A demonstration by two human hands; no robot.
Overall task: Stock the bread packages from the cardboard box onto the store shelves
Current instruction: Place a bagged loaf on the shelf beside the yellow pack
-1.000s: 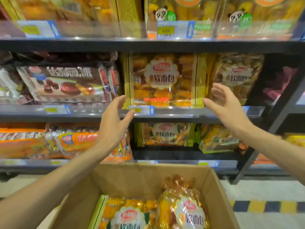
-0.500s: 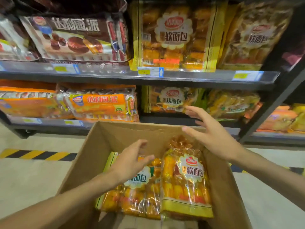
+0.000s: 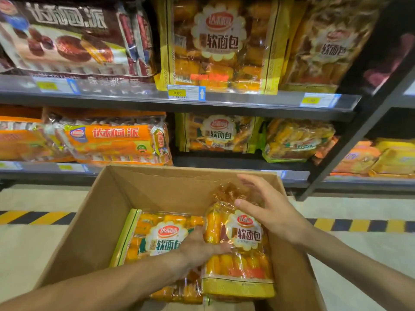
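Reaching into the cardboard box (image 3: 94, 221), the person has both hands on the upright bread package (image 3: 241, 254) leaning against the wall at about 3 o'clock in the box. The left hand (image 3: 197, 248) has slid in against its left edge, fingers tucked between it and the flat package (image 3: 157, 239) lying at 9 o'clock. I honestly can't tell how tightly those fingers are curled, since the bag hides them. The right hand (image 3: 267, 209) sits on the crinkly top of the bag with thumb and fingers spread fairly wide, touching the plastic but not clamped on it yet as far as I can see.

If I were doing this, I'd close both hands on the sides of the bag, not the sealed top flap, because that thin film looks like it'd stretch or tear under the weight of the rolls. Lift straight up so it clears the box wall, and don't squeeze, it's soft bread. The same yellow packages are standing on the upper shelf (image 3: 247, 102) at 12 o'clock and on the shelf below it, so I'd guess it goes in next to those, label facing out.
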